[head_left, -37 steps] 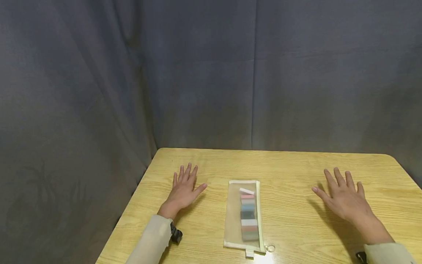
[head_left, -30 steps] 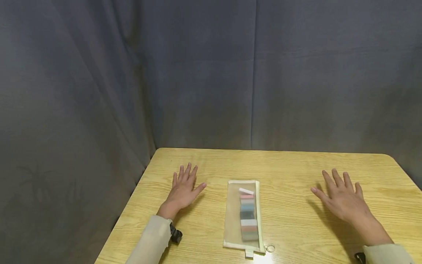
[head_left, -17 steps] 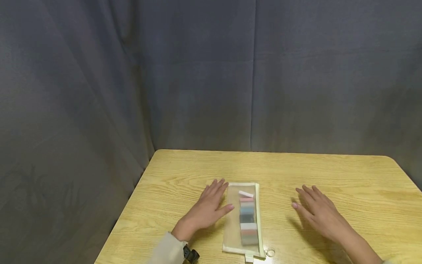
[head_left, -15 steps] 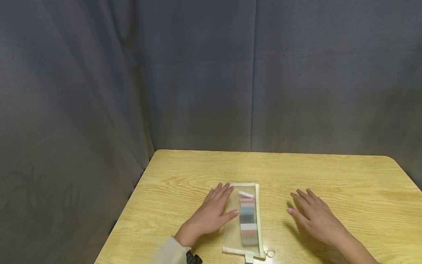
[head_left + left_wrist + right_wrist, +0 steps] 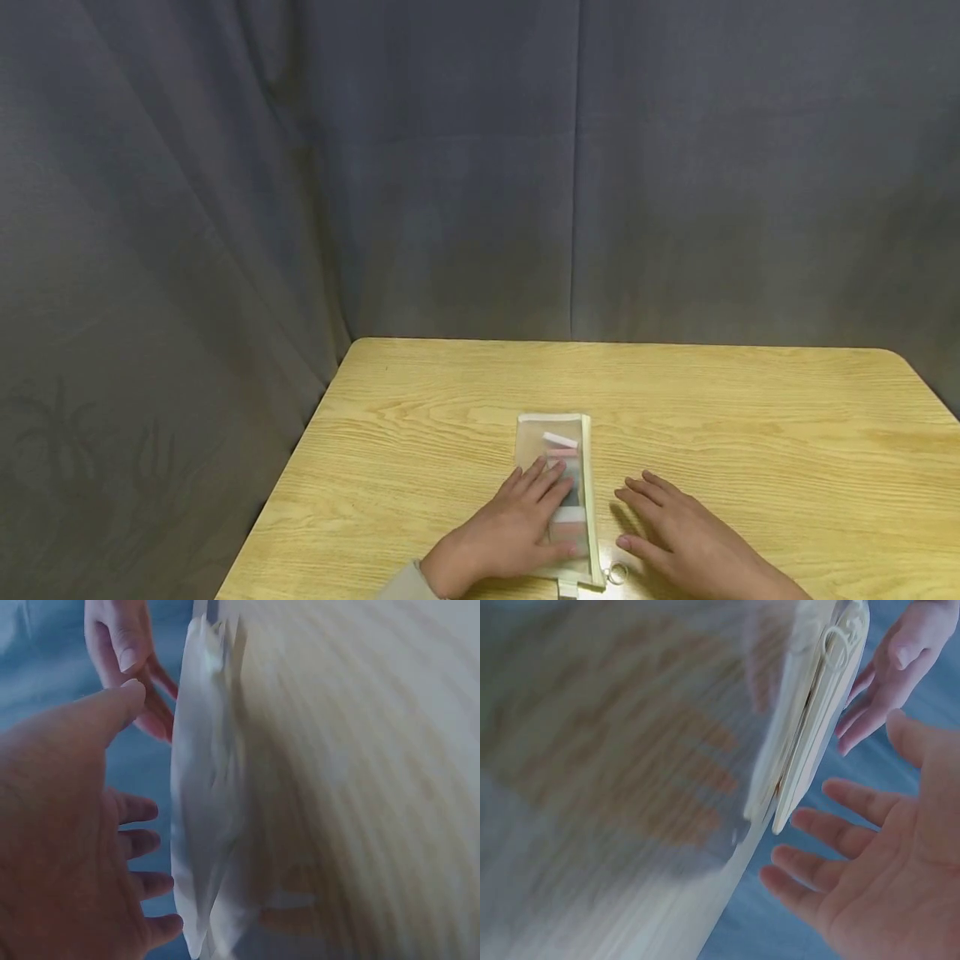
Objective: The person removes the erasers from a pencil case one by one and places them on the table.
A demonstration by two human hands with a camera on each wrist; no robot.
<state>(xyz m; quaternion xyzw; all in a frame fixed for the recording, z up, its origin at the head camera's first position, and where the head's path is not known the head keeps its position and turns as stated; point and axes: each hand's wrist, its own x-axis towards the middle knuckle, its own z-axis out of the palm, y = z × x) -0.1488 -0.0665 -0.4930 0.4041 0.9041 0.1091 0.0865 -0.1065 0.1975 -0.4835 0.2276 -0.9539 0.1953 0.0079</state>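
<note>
A translucent zip pouch [image 5: 530,435] with pale edging lies lengthwise on the table, holding a row of small coloured blocks [image 5: 567,531], white, pink, blue and dark. My left hand [image 5: 513,529] spreads over the pouch's middle with relaxed fingers, covering part of the blocks. To the right of the pouch, my right hand [image 5: 678,533] has its fingers loosely extended, thumb tip close to the zipper-pull ring [image 5: 617,573]. In the left wrist view the pouch [image 5: 204,787] stands edge-on beside the fingertips; in the right wrist view its zipper edge [image 5: 810,742] faces the right fingers.
The wood-grain table [image 5: 787,408] extends around the pouch, with rounded far corners. A grey curtain [image 5: 465,183] hangs behind it and along the left side. A small pale tab [image 5: 567,588] sticks out of the pouch's near end.
Both hands have come inward and nearer the body: the left from the table's left side onto the pouch, the right from the far right to beside the zipper ring. The pouch stays put.
</note>
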